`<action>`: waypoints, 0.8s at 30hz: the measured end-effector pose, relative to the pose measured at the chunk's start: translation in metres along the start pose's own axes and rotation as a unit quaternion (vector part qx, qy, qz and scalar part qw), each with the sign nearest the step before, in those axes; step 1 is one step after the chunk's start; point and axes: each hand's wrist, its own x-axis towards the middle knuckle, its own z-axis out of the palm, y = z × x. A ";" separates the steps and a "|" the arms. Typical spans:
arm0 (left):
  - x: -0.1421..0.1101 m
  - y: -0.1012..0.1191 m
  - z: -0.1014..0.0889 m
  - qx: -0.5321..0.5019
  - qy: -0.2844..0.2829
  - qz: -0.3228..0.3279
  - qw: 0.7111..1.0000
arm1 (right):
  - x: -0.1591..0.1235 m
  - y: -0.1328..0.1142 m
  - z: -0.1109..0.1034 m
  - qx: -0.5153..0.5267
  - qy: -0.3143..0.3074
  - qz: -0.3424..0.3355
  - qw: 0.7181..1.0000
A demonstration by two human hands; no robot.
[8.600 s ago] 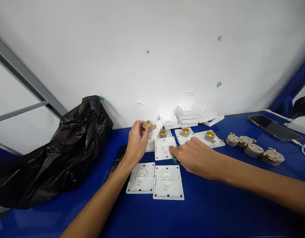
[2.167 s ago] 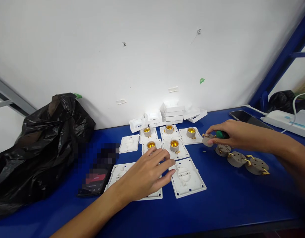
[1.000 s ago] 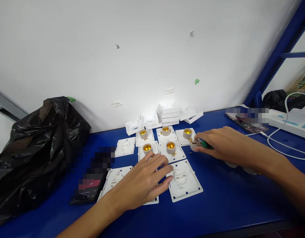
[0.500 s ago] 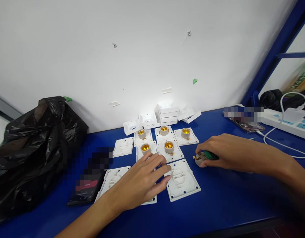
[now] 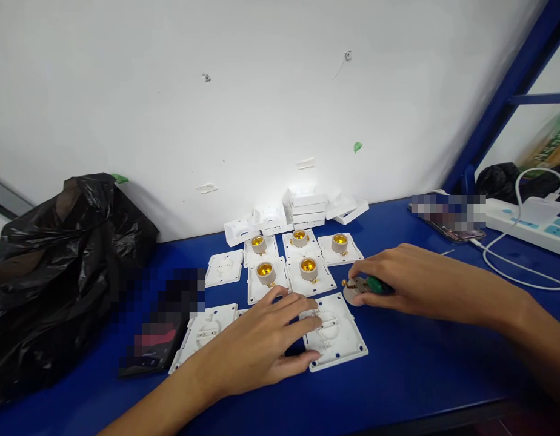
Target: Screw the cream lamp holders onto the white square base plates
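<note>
My left hand [image 5: 262, 339] reaches over the front of the plates with its fingers apart. Its fingertips and thumb touch the left side of a white square plate [image 5: 348, 340], which has a round raised part in its middle. To the right of that plate, my right hand [image 5: 405, 275] grips a round grey lamp holder [image 5: 351, 294] with small brass-coloured terminals, just off the blue table or on it; I cannot tell which. A green-handled tool [image 5: 376, 284] lies in the same hand, its tip hard to make out.
Behind my hands several white plates bear lamp holders with gold-coloured insides [image 5: 308, 267]. White covers [image 5: 307, 206] are piled by the wall. A phone [image 5: 155, 339] and black plastic bag [image 5: 75, 266] are at left; a power strip [image 5: 525, 221] and cable are at right.
My right hand has moved left with the lamp holder and the green-handled tool, closer to the front plate. My left fingers have shifted slightly right onto that plate.
</note>
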 end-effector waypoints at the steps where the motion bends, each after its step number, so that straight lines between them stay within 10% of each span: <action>1: 0.000 0.000 0.000 -0.005 -0.001 -0.001 1.000 | 0.000 -0.002 0.001 0.003 0.001 -0.008 1.000; 24: -0.005 -0.003 0.008 -0.197 0.173 -0.177 0.949 | 0.032 -0.059 0.019 -0.014 0.121 -0.114 0.986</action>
